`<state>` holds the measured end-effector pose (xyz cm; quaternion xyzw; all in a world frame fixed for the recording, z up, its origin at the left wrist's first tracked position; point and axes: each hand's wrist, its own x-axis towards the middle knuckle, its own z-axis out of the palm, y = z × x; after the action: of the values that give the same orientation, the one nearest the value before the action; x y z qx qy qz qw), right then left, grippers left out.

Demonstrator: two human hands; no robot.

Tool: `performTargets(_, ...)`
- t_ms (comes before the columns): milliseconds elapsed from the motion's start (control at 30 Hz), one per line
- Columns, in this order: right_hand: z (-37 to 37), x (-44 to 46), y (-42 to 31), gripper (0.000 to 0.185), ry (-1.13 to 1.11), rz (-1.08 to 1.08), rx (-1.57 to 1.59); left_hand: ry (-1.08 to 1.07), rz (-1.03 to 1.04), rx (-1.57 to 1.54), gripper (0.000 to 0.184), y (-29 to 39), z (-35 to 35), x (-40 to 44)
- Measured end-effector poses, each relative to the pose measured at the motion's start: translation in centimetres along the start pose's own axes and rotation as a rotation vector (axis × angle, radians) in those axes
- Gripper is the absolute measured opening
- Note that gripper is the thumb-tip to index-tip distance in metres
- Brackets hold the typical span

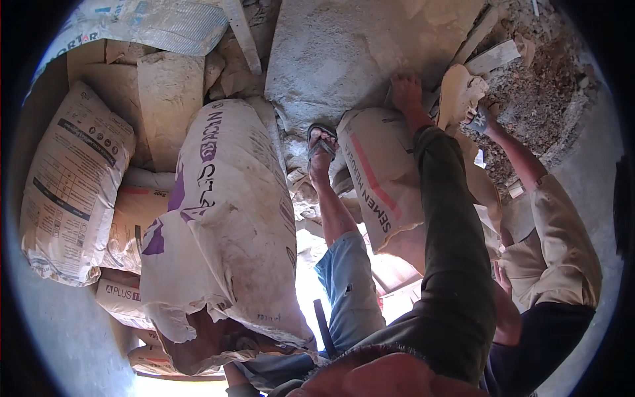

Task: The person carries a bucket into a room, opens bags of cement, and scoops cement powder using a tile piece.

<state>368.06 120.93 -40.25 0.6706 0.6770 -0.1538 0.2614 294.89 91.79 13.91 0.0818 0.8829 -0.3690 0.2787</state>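
Neither of my hands can be made out. A large white sack (228,198) with purple print stands at centre-left, its torn lower end showing brown paper. Beside it is a SEMEN MERDEKA sack (378,172) with a red stripe. A dark green trouser leg (453,245) crosses in front, and its bare foot (407,92) rests on the edge of a pale dusty board (344,56). Between the two sacks is a sandalled foot (321,142) below blue shorts. A hand (501,276), whose owner is unclear, is near beige trousers at the right.
More sacks (76,185) are stacked at the left. A plastic mortar bag (145,26) lies at the top left. Rubble (536,99) and wood scraps (493,57) fill the upper right. Someone in beige trousers (562,245) is at the right, by the wall.
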Motion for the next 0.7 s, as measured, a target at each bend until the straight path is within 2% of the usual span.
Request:
performTargets(100, -0.3, -0.8, -0.6, 0.029, 0.122, -0.031, -0.056, -0.002, 0.022, 0.002, 0.043, -0.1, -0.3, 0.2)
performTargets(167, -2.1, 0.2, -0.1, 0.024, -0.283, -0.155, 0.040, -0.003, 0.043, 0.000, 0.043, 0.0, -0.5, 0.3)
performTargets(200, -3.0, 0.6, -0.1, 0.024, -0.282, -0.151, 0.041, -0.001, 0.062, -0.002, 0.042, 0.1, -0.6, 0.4)
performTargets(267, -5.3, 1.8, -0.3, 0.023, -0.057, -0.116, 0.149, 0.010, 0.102, -0.013, 0.042, 0.4, -1.2, 0.7)
performTargets(300, -6.7, 2.3, -0.5, 0.023, -0.049, -0.110, 0.150, 0.017, 0.135, -0.014, 0.042, 0.7, -1.5, 0.9)
performTargets(367, -10.2, 3.2, -1.2, 0.031, 0.138, 0.029, 0.390, 0.045, 0.223, -0.004, 0.042, 1.3, -2.4, 1.4)
performTargets(400, -13.6, 3.1, -1.6, 0.031, 0.151, 0.032, 0.394, 0.072, 0.307, 0.043, 0.042, 1.7, -3.1, 1.8)
performTargets(467, -20.3, 2.3, -1.9, 0.032, -0.070, 0.268, 0.690, 0.168, 0.454, 0.042, 0.042, 3.0, -4.6, 2.1)
performTargets(500, -21.6, 1.8, -1.9, 0.032, -0.053, 0.267, 0.696, 0.154, 0.402, -0.356, 0.043, 6.5, -5.9, -0.9)
performTargets(567, -23.4, 0.5, -1.7, 0.044, 0.105, 0.309, 0.941, 0.296, 0.418, -0.475, 0.047, 10.4, -8.1, -4.5)
performTargets(700, -28.6, -5.0, -2.2, 0.045, 0.202, 0.429, 1.059, 0.402, 0.589, -0.588, 0.046, 15.6, -13.8, -10.4)
